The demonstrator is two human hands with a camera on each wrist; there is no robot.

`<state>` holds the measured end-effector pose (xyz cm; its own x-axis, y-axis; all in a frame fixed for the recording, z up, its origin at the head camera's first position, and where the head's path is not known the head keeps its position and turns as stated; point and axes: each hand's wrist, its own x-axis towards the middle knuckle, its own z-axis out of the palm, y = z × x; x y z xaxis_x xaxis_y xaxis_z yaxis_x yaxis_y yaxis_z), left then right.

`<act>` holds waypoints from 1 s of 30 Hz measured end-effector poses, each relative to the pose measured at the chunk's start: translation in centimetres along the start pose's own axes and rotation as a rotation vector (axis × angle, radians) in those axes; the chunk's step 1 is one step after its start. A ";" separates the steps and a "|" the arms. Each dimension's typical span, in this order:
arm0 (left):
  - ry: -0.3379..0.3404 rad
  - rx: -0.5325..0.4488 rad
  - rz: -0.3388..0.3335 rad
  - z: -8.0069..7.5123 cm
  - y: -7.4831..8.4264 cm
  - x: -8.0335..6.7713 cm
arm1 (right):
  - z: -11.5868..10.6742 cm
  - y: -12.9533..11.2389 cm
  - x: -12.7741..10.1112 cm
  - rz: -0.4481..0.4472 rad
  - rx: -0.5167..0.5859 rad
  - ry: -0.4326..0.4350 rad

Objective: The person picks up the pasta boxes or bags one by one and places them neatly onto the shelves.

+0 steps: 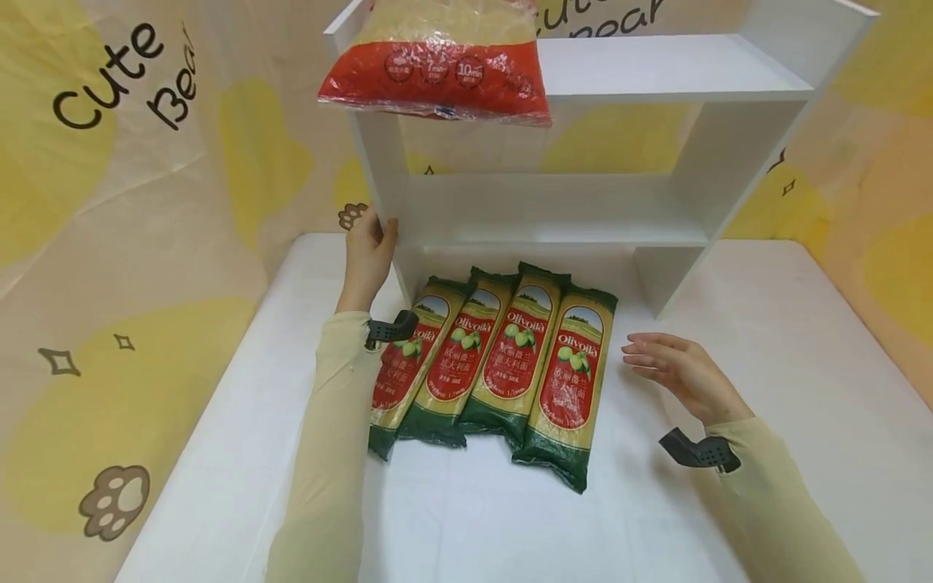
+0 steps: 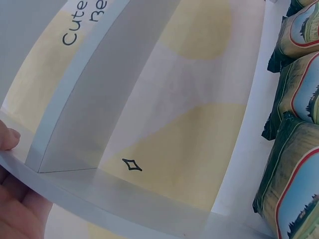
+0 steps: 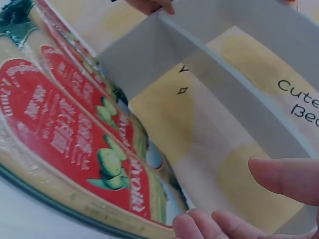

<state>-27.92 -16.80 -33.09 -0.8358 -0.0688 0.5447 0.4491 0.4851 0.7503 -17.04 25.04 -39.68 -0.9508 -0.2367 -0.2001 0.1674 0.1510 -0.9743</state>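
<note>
My left hand grips the left side panel of a white shelf unit. In the left wrist view, its thumb lies on one side of the panel edge and its fingers on the other. To the right, my right hand hovers over the table with loosely bent fingers, holding nothing. Several green-and-gold spaghetti packets lie overlapping before the unit's bottom compartment, their far ends reaching into its opening. The right hand is just right of the rightmost packet; the left forearm partly covers the leftmost one.
A red-and-clear bag of pasta rests on the unit's top board at the left, its front end overhanging the edge. A white-covered table carries everything. Behind it hangs a yellow-patterned cloth with printed words and paw prints.
</note>
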 end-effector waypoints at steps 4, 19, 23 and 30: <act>0.000 0.006 0.003 0.1 0.1 0.0 | 0.2 1.0 -0.3 0.030 -0.001 -0.007; 0.003 0.009 0.011 0.0 0.0 -0.2 | 1.4 3.5 -0.9 0.092 0.061 -0.095; 0.002 0.001 0.016 0.1 -0.1 -0.1 | 1.7 3.7 -1.2 0.111 0.083 -0.077; 0.005 0.004 0.006 0.1 0.0 -0.1 | 2.6 3.5 -1.7 0.109 0.051 -0.080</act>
<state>-27.86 -16.68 -33.21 -0.8313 -0.0701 0.5514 0.4530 0.4894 0.7452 -14.12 23.47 -43.01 -0.9026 -0.2975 -0.3111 0.2839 0.1317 -0.9498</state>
